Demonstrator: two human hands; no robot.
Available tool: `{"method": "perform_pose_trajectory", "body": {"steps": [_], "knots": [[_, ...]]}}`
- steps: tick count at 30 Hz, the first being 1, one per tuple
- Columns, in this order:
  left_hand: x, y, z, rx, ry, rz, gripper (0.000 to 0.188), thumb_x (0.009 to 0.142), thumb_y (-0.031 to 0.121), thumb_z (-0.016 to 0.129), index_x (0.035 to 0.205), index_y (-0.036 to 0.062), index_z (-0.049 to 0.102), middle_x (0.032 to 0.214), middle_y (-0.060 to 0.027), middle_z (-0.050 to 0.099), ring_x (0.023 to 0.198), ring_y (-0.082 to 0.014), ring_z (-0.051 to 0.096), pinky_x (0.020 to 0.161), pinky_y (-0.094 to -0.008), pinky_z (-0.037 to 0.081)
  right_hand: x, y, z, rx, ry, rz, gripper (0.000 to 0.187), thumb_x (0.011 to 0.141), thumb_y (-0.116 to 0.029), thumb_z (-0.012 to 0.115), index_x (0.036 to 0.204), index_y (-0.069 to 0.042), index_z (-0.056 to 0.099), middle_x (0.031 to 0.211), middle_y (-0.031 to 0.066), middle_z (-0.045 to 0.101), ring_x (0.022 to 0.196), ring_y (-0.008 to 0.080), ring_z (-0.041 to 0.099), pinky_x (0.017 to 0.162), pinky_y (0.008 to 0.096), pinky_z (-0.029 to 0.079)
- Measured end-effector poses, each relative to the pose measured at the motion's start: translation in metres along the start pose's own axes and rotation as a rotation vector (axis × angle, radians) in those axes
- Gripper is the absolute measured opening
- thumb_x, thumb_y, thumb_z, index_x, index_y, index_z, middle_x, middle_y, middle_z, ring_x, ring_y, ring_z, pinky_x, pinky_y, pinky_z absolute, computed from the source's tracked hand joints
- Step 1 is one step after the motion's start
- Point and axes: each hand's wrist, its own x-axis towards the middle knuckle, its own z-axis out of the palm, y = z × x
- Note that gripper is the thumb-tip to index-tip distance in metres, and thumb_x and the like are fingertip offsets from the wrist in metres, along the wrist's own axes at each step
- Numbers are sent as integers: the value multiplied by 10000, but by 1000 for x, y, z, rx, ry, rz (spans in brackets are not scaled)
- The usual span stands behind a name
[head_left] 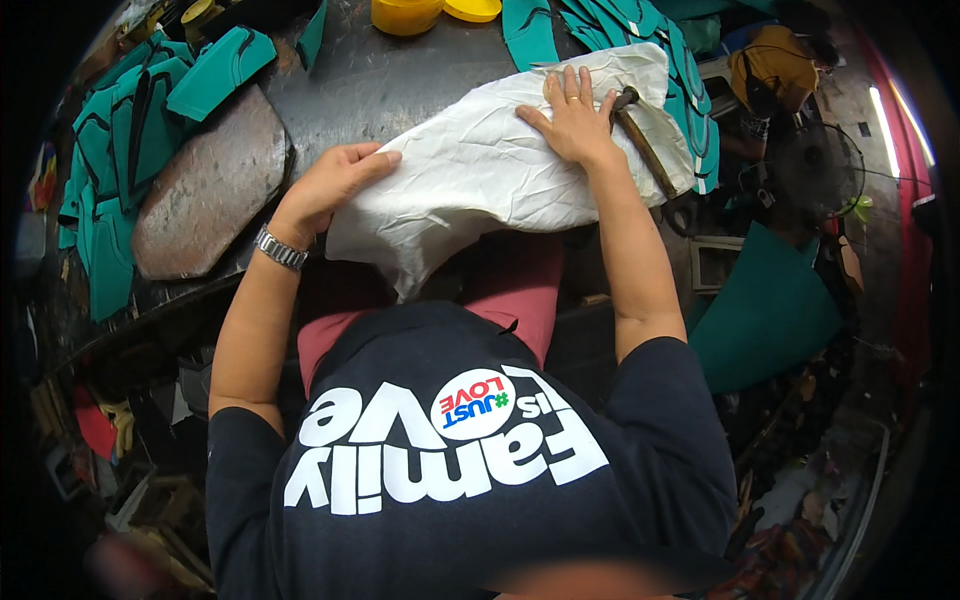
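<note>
My left grip (333, 182) pinches the white cloth (462, 165), apparently for tension; my right grip (582, 130), spread flat, enclosing nothing, presumably anchors it.

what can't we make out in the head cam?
- Head view: tabletop beneath the white sheet, hidden by the sheet.
- Head view: palm of the right hand, hidden by its back.
- Head view: upper part of the yellow tub, cut off by the top edge.
- Head view: blades of the fan, too dim.
</note>
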Motion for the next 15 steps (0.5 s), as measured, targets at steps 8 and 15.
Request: {"method": "perform_pose_trajectory", "body": {"steps": [8, 15], "knots": [[0, -13, -4, 110, 123, 210, 372, 895, 133, 705, 1221, -33, 636, 1105, -61, 676, 941, -89, 610, 826, -231, 497, -3, 4, 2, -54, 56, -93, 858, 908, -779, 375, 1572, -238, 328, 1662, 194, 102, 1548, 347, -19, 1165, 669, -66], [-2, -29, -12, 132, 269, 292, 270, 890, 122, 695, 1112, -26, 653, 999, -25, 677, 865, -78, 597, 775, -228, 485, -5, -5, -6, -13, 14, -205, 865, 900, -796, 362, 1571, -250, 330, 1669, 136, 135, 1549, 339, -7, 1174, 658, -63]]}}
